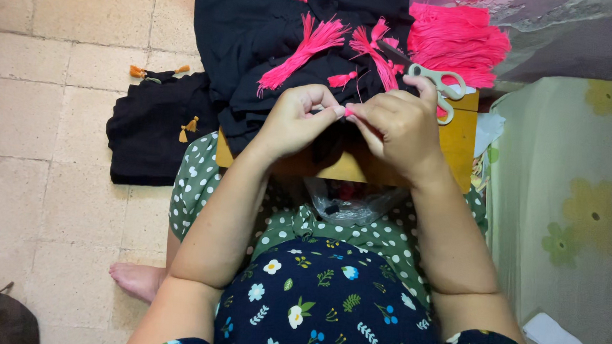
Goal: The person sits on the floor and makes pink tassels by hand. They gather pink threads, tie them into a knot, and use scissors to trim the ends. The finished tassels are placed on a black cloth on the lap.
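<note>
A pale tiled floor [55, 107] fills the left of the scene, and a green cloth with faded flower prints [573, 202] covers the right. Far and centre, a heap of black fabric [258, 34] lies across a small wooden board [456, 142] resting on the person's lap. A second, folded piece of black fabric [149, 137] sits on the floor to the left, with three small orange tassels [188, 126] on it. One thick bundle of loose pink thread [459, 40] lies far right. About four pink tassels [307, 44] lie spread on the heap, their long axes fanning away from the hands, just beyond the fingertips. One pair of white-handled scissors [435, 84] lies on the board, touching the right hand [397, 131], which is nearer to it. The left hand [295, 122] and right hand meet fingertip to fingertip, both pinched tight on a small pink thread end [347, 112] at the heap's near edge.
</note>
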